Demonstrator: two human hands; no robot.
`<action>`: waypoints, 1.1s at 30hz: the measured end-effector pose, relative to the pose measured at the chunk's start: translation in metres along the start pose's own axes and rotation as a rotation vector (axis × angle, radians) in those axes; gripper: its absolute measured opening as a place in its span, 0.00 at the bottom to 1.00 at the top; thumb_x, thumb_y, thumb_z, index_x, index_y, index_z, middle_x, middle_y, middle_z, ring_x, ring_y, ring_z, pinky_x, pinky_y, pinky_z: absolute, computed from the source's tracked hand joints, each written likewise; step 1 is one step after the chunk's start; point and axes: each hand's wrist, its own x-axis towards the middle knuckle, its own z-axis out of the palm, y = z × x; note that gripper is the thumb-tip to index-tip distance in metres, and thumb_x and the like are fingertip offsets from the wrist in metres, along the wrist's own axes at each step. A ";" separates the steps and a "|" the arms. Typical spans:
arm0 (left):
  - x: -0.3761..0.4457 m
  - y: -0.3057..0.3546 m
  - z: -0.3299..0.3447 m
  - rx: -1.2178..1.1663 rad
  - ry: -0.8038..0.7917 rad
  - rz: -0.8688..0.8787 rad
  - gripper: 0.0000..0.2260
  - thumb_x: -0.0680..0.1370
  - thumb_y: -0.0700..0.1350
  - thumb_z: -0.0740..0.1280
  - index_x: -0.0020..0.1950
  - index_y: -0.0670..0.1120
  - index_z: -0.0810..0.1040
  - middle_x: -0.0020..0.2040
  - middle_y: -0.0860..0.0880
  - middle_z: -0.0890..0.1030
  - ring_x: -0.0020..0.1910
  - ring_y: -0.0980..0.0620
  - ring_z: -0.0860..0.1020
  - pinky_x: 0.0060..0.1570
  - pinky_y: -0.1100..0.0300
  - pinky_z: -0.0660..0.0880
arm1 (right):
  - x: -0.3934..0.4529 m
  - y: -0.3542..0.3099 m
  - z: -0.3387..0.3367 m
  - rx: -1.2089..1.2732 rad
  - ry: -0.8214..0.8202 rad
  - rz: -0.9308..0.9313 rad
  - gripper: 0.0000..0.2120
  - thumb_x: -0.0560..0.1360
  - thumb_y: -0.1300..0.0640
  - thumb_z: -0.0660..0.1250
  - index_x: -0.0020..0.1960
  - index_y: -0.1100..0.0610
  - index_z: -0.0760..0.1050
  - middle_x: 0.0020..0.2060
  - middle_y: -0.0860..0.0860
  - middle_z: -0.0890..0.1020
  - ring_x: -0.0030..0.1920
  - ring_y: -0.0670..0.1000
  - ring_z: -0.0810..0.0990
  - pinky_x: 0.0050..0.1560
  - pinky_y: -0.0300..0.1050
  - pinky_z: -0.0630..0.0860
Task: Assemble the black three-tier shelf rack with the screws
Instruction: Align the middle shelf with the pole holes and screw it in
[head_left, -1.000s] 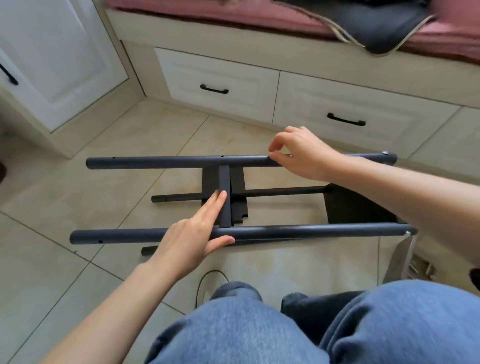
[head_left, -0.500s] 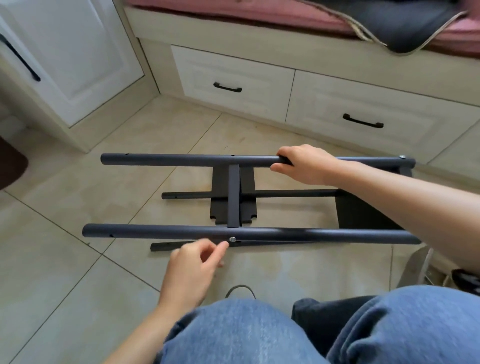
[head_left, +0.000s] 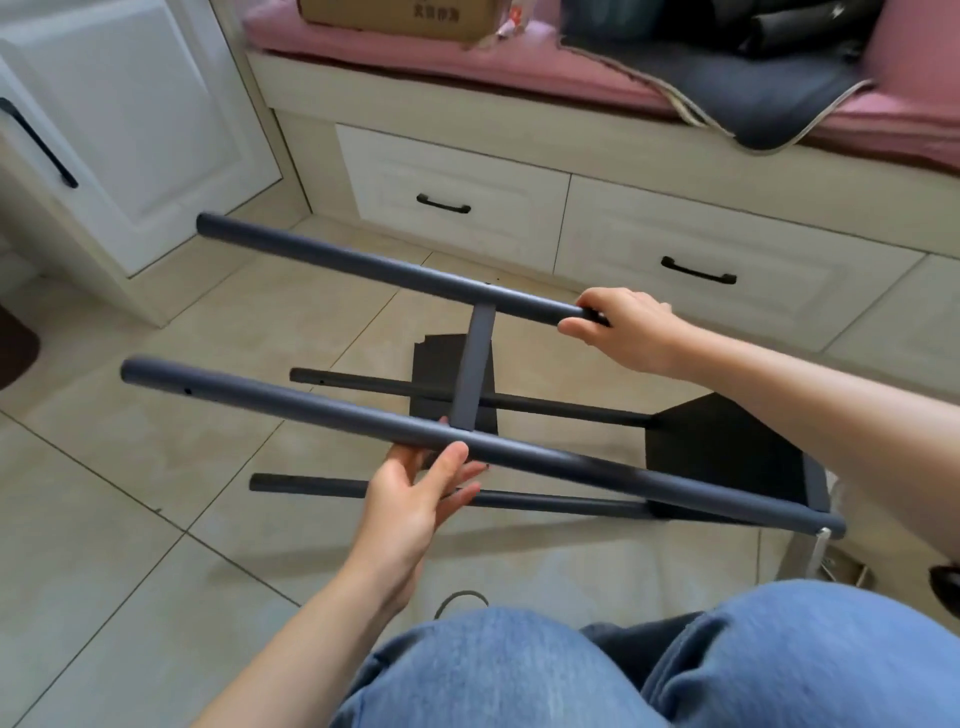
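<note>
Head view: the half-built rack lies on its side over the tiled floor, in front of the person's knees, with its free pole ends raised toward the left. The right hand grips the far pole, fingers curled over the top and thumb beneath. The left hand supports the near pole from below, its fingers fairly straight and slightly spread, thumb lying against the pole's side; it cradles rather than clamps. A flat crossbar joins the two raised poles just above the left hand. Two lower poles lie close to the floor, and a black shelf panel sits fixed at the right-hand end. An open screw hole shows near the free end of the near pole. Behind stands a bench with white drawers, a pink cushion and a cardboard box.

The step in hand looks like repositioning the frame for the next fixing. To do it well, both raised poles should move together so the crossbar joint is not twisted; a firmer left grip would help, since an open palm may let the round pole roll. The free ends are unbraced and may splay, so turn slowly and keep the hole facing up
</note>
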 end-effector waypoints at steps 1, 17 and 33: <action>0.002 0.007 0.004 0.013 -0.024 0.032 0.21 0.71 0.48 0.72 0.62 0.43 0.76 0.54 0.44 0.85 0.55 0.43 0.84 0.49 0.57 0.82 | -0.003 0.001 -0.007 0.034 0.011 0.008 0.16 0.81 0.43 0.59 0.55 0.55 0.74 0.43 0.51 0.77 0.47 0.55 0.75 0.56 0.56 0.71; 0.024 0.101 0.107 0.651 -0.388 0.384 0.18 0.73 0.55 0.71 0.62 0.59 0.77 0.57 0.66 0.81 0.55 0.65 0.80 0.50 0.73 0.75 | -0.091 0.086 -0.035 0.937 0.401 0.292 0.11 0.75 0.44 0.70 0.49 0.51 0.81 0.40 0.47 0.83 0.47 0.48 0.79 0.47 0.43 0.71; 0.043 0.089 0.169 0.840 -0.907 0.453 0.19 0.76 0.34 0.71 0.62 0.52 0.76 0.54 0.54 0.79 0.56 0.54 0.83 0.54 0.69 0.75 | -0.174 0.135 0.032 1.120 0.513 0.449 0.11 0.75 0.66 0.70 0.50 0.51 0.77 0.40 0.45 0.84 0.45 0.43 0.83 0.50 0.40 0.74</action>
